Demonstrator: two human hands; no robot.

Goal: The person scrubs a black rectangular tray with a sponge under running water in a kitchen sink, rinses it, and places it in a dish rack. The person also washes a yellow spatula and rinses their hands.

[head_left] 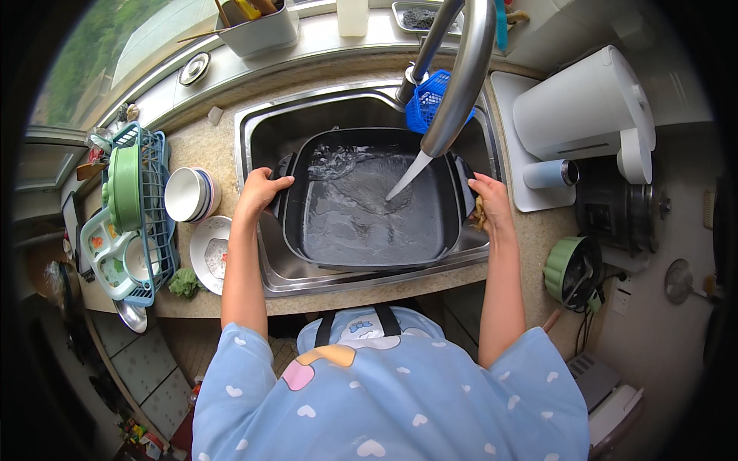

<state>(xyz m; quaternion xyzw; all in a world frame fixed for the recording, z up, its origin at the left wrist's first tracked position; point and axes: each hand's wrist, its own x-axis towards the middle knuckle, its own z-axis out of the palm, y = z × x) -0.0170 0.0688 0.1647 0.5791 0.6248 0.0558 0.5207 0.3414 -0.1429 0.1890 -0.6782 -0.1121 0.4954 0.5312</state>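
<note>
A large black rectangular pan (375,230) with side handles rests in the stainless-steel sink (277,274). Water streams from the metal faucet (455,98) and spreads over the pan's inner bottom. My left hand (259,193) grips the handle on the left, thumb over its top. On the other side, my right hand (493,201) holds the right handle (463,181). A yellowish scrubber or cloth (479,213) shows beneath the fingers of that hand, partly hidden.
Left of the sink stand stacked bowls (187,196), a patterned plate (210,253), a green scrubber (184,282) and a blue dish rack (153,219). A blue plastic basket (425,106) hangs by the faucet. To the right are a white appliance (582,109), a tumbler (550,173) and a green pot (562,271).
</note>
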